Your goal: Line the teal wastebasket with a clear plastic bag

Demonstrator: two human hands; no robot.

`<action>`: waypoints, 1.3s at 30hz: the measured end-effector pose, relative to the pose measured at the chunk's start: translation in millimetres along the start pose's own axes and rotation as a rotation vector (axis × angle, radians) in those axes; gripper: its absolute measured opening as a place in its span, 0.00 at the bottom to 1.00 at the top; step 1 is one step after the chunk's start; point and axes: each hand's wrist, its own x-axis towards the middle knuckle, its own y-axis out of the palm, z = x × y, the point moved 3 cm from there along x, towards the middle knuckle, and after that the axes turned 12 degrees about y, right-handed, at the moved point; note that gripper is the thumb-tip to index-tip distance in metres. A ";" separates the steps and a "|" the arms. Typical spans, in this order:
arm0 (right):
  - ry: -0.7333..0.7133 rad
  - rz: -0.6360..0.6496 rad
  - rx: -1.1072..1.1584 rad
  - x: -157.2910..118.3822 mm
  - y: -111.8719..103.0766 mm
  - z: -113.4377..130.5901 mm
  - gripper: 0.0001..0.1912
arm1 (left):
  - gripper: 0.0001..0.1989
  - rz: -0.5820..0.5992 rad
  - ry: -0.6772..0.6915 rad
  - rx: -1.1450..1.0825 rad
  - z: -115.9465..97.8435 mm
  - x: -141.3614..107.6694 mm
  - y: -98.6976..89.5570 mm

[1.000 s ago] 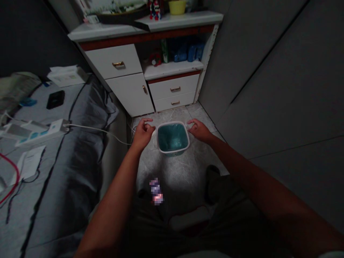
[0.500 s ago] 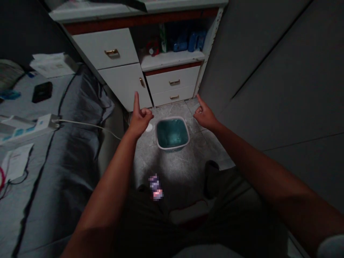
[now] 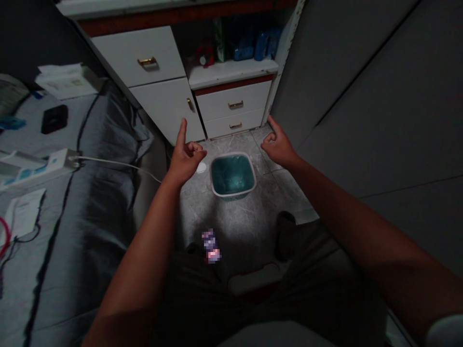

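Both left hand (image 3: pixel 186 156) and right hand (image 3: pixel 279 144) have index fingers extended, others loosely curled, nothing visibly held; between them, the pale-rimmed teal plastic bin (image 3: pixel 234 195) stands on grey marbled floor (image 3: pixel 238 217); a knock might tip it.

Both arms, bare along the forearms, reach forward and downward from the lower corners of the view, converging toward the centre. Left forearm (image 3: pixel 142 250): runs obliquely upward to a nearly straight wrist. Left hand (image 3: pixel 185 158): index finger (image 3: pixel 183 132) extended away from the body; remaining fingers bent inward; thumb (image 3: pixel 198 155) directed toward the right. Right forearm (image 3: pixel 350 226): slants upward and to the left, with a pale sleeve (image 3: pixel 448 330) near its lower end. Right hand (image 3: pixel 279 146): index finger extended obliquely forward and leftward, the other visible fingers curled. The hands stand well apart, at about equal height.
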 end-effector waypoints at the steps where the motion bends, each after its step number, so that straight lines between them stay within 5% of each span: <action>1: -0.015 -0.012 0.006 -2.7 -2.7 6.0 0.43 | 0.40 0.005 0.017 0.017 -12.8 -2.8 -0.5; 6: -0.108 0.053 -0.039 -24.6 -15.0 44.8 0.26 | 0.14 0.056 0.055 0.105 -95.8 -19.6 -2.0; 9: -0.144 0.164 -0.156 -42.4 -16.7 61.8 0.15 | 0.12 0.125 0.036 0.156 -116.5 -28.9 5.8; 11: -0.135 0.243 -0.285 -54.2 -13.0 64.4 0.11 | 0.17 0.189 0.002 0.187 -103.8 -37.7 12.4; 14: -0.096 0.412 -0.530 -70.1 2.1 54.7 0.10 | 0.20 0.345 -0.125 0.291 -54.2 -58.0 20.9; 17: -0.061 0.641 -0.742 -83.3 25.2 34.8 0.10 | 0.15 0.683 -0.289 0.567 -0.8 -82.9 29.6; 20: -0.046 0.831 -0.856 -91.9 49.8 15.5 0.12 | 0.06 0.996 -0.359 0.718 25.2 -100.7 40.6; 28: -0.067 0.941 -0.827 -99.6 93.2 -6.5 0.16 | 0.10 1.266 -0.442 0.712 13.5 -115.3 72.4; 39: -0.086 1.009 -0.839 -108.8 106.9 -31.4 0.16 | 0.16 1.378 -0.493 0.687 1.3 -130.4 87.3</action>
